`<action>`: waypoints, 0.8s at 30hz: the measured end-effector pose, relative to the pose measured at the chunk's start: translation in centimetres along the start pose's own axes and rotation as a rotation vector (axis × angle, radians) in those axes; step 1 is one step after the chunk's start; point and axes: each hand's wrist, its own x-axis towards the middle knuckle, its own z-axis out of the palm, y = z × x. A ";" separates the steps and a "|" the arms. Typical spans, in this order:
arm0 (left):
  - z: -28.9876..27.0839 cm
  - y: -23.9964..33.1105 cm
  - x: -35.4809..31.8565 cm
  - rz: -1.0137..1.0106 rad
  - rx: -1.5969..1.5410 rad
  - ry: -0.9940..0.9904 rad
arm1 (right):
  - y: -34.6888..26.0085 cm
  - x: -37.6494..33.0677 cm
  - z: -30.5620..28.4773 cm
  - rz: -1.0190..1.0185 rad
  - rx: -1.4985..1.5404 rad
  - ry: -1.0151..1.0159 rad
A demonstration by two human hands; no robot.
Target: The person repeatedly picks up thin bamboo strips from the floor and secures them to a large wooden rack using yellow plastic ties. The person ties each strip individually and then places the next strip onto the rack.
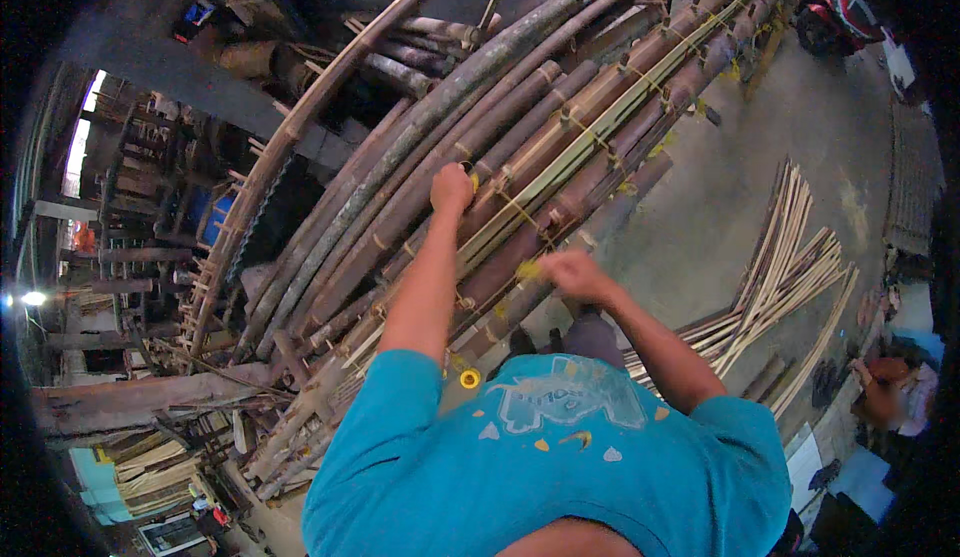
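Note:
A long bundle of bamboo poles (555,202) runs diagonally in front of me, with lighter split strips (615,122) along it and thin cords across it. My left hand (453,189) is closed at the far side of the bundle, beside a small yellow bit (474,183); what its fingers hold is hidden. Nearer my body, my right hand (578,275) is closed on a yellow strip (528,270), blurred and bunched at the fingertips. A yellow roll (469,378) shows by my shirt, below the poles. Several yellow ties (628,187) stick out along the near side.
Thin split sticks (770,297) lie fanned on the concrete floor (735,182) at right. Thick poles (440,122) are stacked beyond the bundle, beside a curved bamboo piece (290,127) with pegs. A motorbike (845,12) stands at the far right; a person (900,387) is at the right edge.

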 end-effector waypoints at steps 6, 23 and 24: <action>-9.8 -6.0 -11.0 0.080 -0.061 0.039 | 1.2 -5.2 6.7 0.766 1.059 0.380; -5.8 -9.4 -19.3 0.202 -0.135 -0.073 | -17.6 10.5 20.5 -0.010 0.361 0.008; -5.7 -9.8 -19.5 0.211 -0.133 -0.039 | -17.9 10.2 20.0 0.001 0.345 -0.025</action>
